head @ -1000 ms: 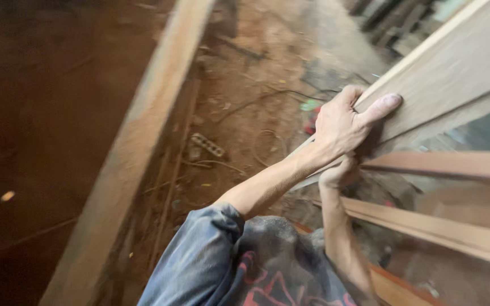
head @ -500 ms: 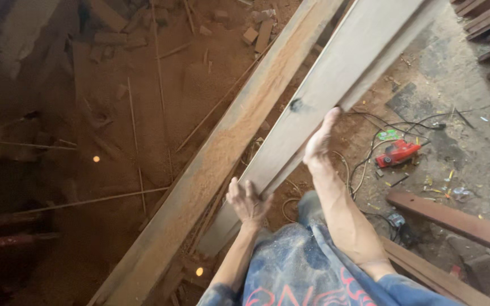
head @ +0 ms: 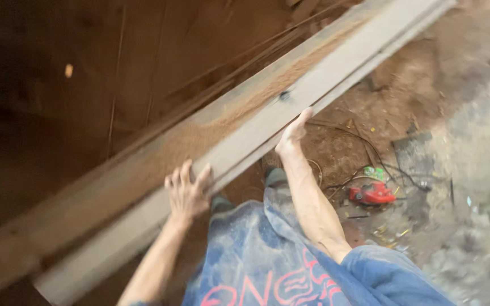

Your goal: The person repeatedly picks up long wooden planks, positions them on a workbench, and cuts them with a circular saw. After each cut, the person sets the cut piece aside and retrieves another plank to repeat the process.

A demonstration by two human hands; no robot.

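Observation:
A long pale wooden plank [head: 336, 76] runs diagonally from lower left to upper right, lying against a wider, sawdust-covered beam [head: 199, 133]. My left hand [head: 187, 191] rests flat with fingers spread on the plank's near face. My right hand [head: 293, 135] grips the plank's lower edge farther up, just below a dark knot. Both forearms reach up from my blue dusty clothing.
A red power tool [head: 372, 194] with dark cables lies on the dirt floor at right, near small green and yellow scraps. Thin wooden strips [head: 114, 90] lie on the dark reddish ground at upper left. Grey rubble sits at the far right.
The view has swung; the plank now lies lower and more slanted across it. My left hand has gone from held open below the plank to pressing on it. My right hand stays on it.

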